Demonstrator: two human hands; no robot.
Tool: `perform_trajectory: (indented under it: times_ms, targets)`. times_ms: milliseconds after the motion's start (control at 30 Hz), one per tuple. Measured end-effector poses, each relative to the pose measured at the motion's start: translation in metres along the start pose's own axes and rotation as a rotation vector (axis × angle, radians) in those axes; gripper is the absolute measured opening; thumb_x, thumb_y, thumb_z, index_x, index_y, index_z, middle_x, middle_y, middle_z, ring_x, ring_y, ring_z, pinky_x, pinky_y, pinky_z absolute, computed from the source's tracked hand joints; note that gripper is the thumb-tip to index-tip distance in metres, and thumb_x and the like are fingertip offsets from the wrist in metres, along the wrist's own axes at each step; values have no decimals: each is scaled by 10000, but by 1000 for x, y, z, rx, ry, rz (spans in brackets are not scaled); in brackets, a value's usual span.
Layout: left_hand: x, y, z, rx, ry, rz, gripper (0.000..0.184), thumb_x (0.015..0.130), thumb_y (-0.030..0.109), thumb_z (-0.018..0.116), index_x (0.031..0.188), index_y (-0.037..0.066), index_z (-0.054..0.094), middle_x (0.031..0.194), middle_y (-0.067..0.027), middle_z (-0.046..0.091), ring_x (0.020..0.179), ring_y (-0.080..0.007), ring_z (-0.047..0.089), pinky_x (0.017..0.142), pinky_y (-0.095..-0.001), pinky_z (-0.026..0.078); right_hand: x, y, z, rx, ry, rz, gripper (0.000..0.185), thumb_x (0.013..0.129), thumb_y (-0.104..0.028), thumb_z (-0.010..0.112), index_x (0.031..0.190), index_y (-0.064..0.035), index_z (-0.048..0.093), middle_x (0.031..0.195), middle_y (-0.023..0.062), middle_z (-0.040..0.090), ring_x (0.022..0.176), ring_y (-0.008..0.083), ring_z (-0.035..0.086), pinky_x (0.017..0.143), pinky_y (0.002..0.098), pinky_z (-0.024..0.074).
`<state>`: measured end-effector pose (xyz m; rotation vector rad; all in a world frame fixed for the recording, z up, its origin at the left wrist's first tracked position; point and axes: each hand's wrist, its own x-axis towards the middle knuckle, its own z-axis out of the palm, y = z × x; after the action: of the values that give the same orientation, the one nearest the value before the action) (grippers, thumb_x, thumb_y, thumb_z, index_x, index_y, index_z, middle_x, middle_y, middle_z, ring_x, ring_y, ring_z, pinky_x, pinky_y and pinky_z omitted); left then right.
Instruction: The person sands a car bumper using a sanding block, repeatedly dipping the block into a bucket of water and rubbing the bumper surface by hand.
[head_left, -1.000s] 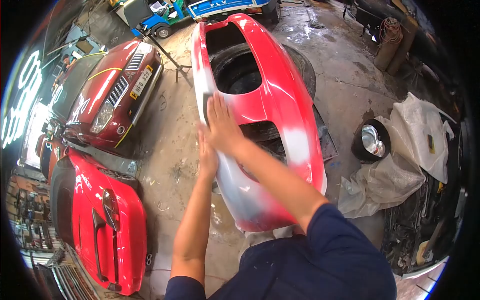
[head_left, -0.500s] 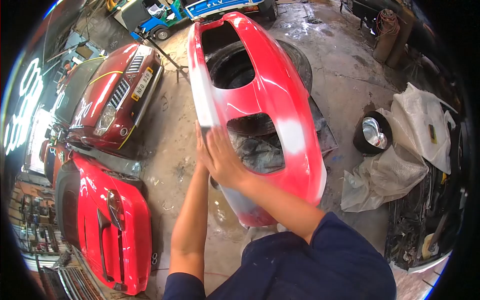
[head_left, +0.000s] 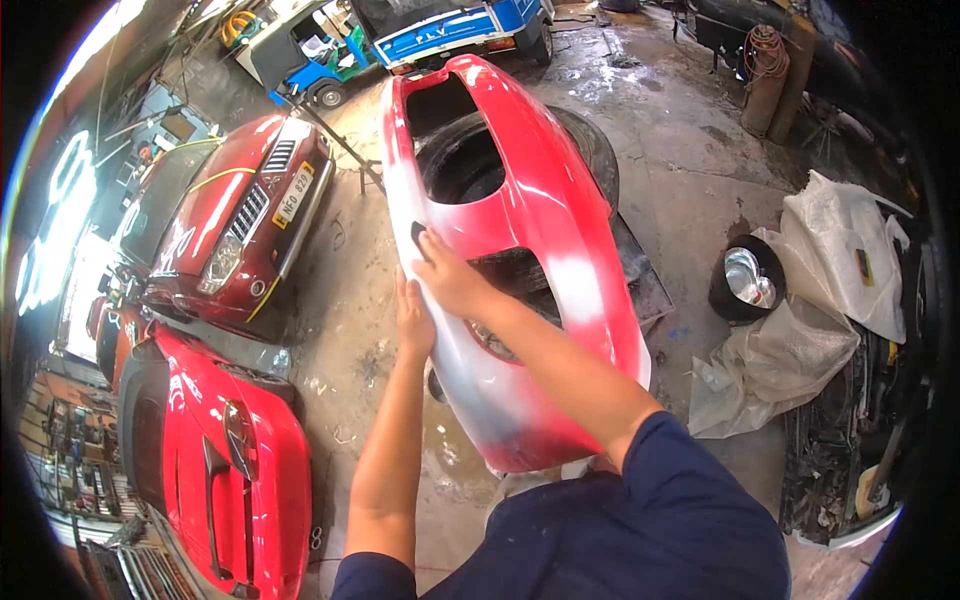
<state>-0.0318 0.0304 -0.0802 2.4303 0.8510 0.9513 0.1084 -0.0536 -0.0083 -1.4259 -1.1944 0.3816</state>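
A red bumper with white and grey patches rests on top of a black tire. My right hand lies on its left side, the fingers closed on a small dark pad that touches the pale surface. Against the bumper's outer left edge, lower down, is my left hand, its fingers stretched out along the edge and nothing seen in it.
A dark red car and a bright red car stand on the left. On the right are a black bucket and crumpled pale sacking. A blue vehicle is at the back.
Both hands slid down the bumper's left side and then back up a little. My right hand's fingers, flat before, now bend round the dark pad. The view has shifted slightly.
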Motion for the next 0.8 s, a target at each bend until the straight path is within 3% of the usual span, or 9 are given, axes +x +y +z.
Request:
perform_trajectory:
  times_ms: [133,233,267,400,533,600,633,667,800]
  targets:
    - [-2,58,-26,-15,92,-81,526,1087,259,562,1532,-3,464,1602,-252,420,1498,-376,396,1225,-440,330,-63,-11,-56,695,-43,239,462,1065,-238,483,1401,57,596,1406,188,621,1322,249,570,1143,337,414]
    - [-19,111,-72,-206,-156,73,524,1056,262,622,1501,9,512,1557,-225,483,1471,-355,428,1197,-429,365,-114,-33,-92,958,-89,469,382,1027,-190,528,1310,12,686,1265,122,702,1171,190,641,1054,325,476]
    - [-26,125,-90,-358,-425,-106,588,1052,321,622,1545,32,486,1562,-145,492,1466,-266,427,1194,-396,359,-128,-38,-97,1040,-118,554,363,1015,-178,543,1285,5,702,1235,111,713,1137,180,652,1032,326,489]
    - [-87,132,-84,-854,-767,-377,560,1065,290,626,1534,10,504,1539,-114,539,1421,-285,498,1165,-396,407,-177,-4,-79,1096,-369,603,317,1011,-212,584,1208,-3,720,1132,62,720,1050,156,661,972,341,508]
    - [-111,120,-75,-1016,-555,-556,546,1099,289,570,1547,-10,482,1554,-122,531,1411,-272,519,1163,-379,428,-181,-16,-91,344,-236,364,429,973,-355,706,1195,12,696,1083,129,720,1067,214,671,1035,388,491]
    - [-88,129,-92,-932,-351,-577,501,1115,227,533,1546,-22,473,1558,-129,531,1424,-256,516,1175,-388,434,-184,10,-96,-197,-137,-16,477,930,-366,737,1209,17,683,1089,154,720,1076,282,681,1093,445,459]
    - [-75,118,-91,-663,-257,-347,456,1111,139,508,1542,-10,483,1580,-154,512,1453,-269,497,1192,-423,416,-186,18,-98,-468,-88,-215,503,909,-371,752,1216,19,676,1092,166,721,1081,316,685,1122,474,442]
    - [-59,133,-94,-442,-240,-200,482,1077,64,497,1551,-14,468,1591,-168,499,1479,-291,469,1222,-454,367,-187,16,-99,-619,-217,-167,614,828,-412,798,1227,37,668,1174,201,726,1147,378,679,1144,530,413]
    - [-38,118,-58,409,-309,234,648,943,-65,523,1580,-1,425,1635,-218,426,1555,-365,355,1282,-512,243,-198,25,-82,-773,-448,-4,542,725,-413,857,1055,-20,682,985,170,746,1005,352,722,1161,517,408]
